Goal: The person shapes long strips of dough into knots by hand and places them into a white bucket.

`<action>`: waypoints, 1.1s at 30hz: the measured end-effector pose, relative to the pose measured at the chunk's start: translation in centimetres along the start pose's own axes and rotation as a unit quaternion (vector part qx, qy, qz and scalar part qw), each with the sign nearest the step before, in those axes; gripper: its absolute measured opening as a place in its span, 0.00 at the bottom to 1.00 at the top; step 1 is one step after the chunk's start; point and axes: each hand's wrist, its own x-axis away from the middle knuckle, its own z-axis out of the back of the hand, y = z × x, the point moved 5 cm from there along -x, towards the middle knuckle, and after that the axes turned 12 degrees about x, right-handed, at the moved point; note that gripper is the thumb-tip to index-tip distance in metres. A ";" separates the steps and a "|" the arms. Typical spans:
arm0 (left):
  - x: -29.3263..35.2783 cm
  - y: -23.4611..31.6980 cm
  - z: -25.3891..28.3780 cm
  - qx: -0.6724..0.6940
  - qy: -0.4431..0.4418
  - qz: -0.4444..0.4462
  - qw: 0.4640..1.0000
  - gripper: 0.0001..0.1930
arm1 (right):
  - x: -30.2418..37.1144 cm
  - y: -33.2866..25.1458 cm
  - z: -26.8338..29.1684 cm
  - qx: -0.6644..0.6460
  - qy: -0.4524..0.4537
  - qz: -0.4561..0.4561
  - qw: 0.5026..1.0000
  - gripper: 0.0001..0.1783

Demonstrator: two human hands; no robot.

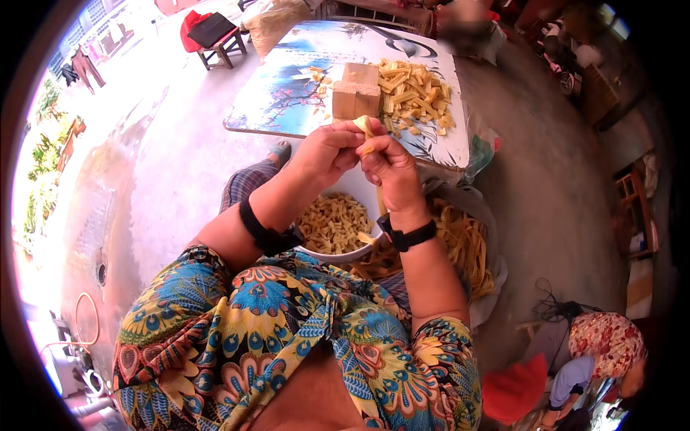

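Together both hands pinch a yellow strip above the bowl.
Left hand and right hand hide most of the strip; forearms cover the bowl's rim.

strip: mostly hidden by hands | far table end: blurred

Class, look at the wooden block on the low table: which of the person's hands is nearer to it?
Left. The left hand is just below the wooden block; the right hand sits lower and further right, both pinching a yellow strip.

Sunlit concrete floor, small wooden stool, shaded right side
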 end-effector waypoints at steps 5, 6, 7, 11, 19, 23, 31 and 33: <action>-0.9 -1.2 -0.6 0.110 -0.110 -0.018 0.988 0.12 | -0.2 0.4 0.7 -0.173 0.045 -0.059 0.982 0.03; -0.7 -1.0 -0.5 0.061 -0.078 -0.034 0.995 0.12 | -0.1 0.5 0.7 -0.172 0.063 -0.082 0.980 0.04; -0.6 -1.3 -0.7 0.062 -0.077 -0.030 0.995 0.12 | 0.0 0.7 0.9 -0.172 0.080 -0.105 0.976 0.05; -0.2 -0.6 0.1 -0.065 -0.055 -0.113 0.990 0.15 | 0.2 0.4 1.7 -0.052 0.111 -0.132 0.984 0.05; 2.4 0.9 0.0 -0.598 -0.022 -0.349 0.721 0.07 | 0.5 -2.8 0.9 0.403 0.010 0.016 0.915 0.05; 2.7 -1.3 1.8 -0.406 0.014 -0.124 0.905 0.03 | 1.2 -3.7 0.8 0.430 -0.045 -0.012 0.902 0.07; 4.3 -2.9 0.4 -0.149 -0.033 0.094 0.984 0.09 | 1.1 -2.5 1.4 0.260 -0.108 -0.107 0.953 0.09; 4.6 -3.0 0.3 0.042 -0.027 0.117 0.992 0.08 | 0.3 -2.4 0.9 0.244 -0.138 -0.098 0.955 0.09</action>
